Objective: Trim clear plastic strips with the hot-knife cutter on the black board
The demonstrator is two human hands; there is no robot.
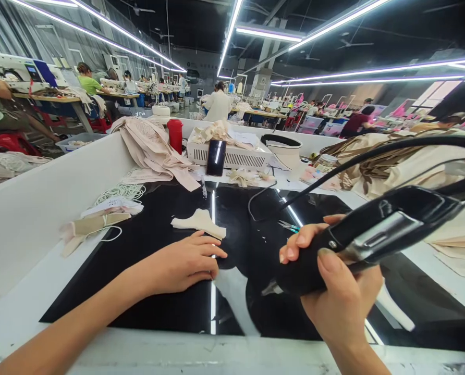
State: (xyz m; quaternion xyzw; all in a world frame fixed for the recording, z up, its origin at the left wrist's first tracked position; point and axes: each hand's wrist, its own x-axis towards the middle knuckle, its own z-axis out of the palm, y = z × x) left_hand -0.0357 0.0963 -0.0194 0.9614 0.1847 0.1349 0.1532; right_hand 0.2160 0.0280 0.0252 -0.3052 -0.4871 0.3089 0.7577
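My right hand (pixel 342 281) is wrapped round a black corded hand tool (pixel 373 224) with a silver lever; its small metal tip points left and down over the black glossy board (pixel 138 291). My left hand (pixel 189 263) rests palm down on the board, fingers spread and pointing right, holding nothing. Just beyond its fingertips lies a cream fabric piece (pixel 199 223). A pale, see-through shape (pixel 236 297) lies on the board between my hands. Scissors with teal handles (pixel 289 226) are partly hidden behind my right hand.
Cords and fabric scraps (pixel 103 216) lie at the left. A phone (pixel 216 157), a red cup (pixel 175 135) and a white vented box (pixel 232 153) stand behind the board. Fabric stacks (pixel 404 161) fill the right side. Several people sit farther off.
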